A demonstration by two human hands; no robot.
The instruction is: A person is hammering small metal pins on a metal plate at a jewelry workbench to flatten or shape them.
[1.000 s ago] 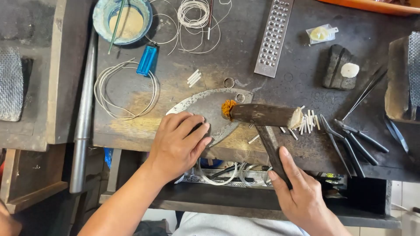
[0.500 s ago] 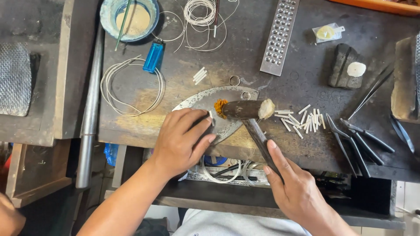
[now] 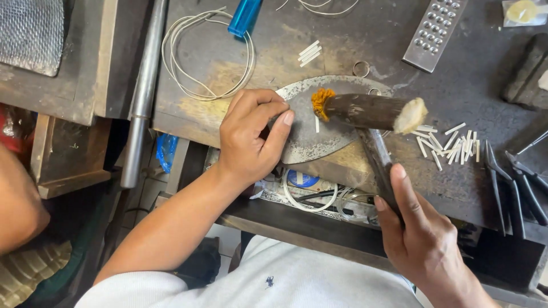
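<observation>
Right hand (image 3: 425, 242): fist wrapped around mallet (image 3: 368, 114) handle; head long axis left-right, centre frame.
Left hand (image 3: 251, 137): fingertips pinching wire piece (image 3: 317, 124) on steel plate (image 3: 308, 142), left of head.

Both forearms are bare to the elbow, with no watch, ring or glove on the left hand (image 3: 251, 140) or the right hand (image 3: 419, 242). At the frame's bottom, a white ribbed shirt (image 3: 274, 279) bears a small dark mark.
</observation>
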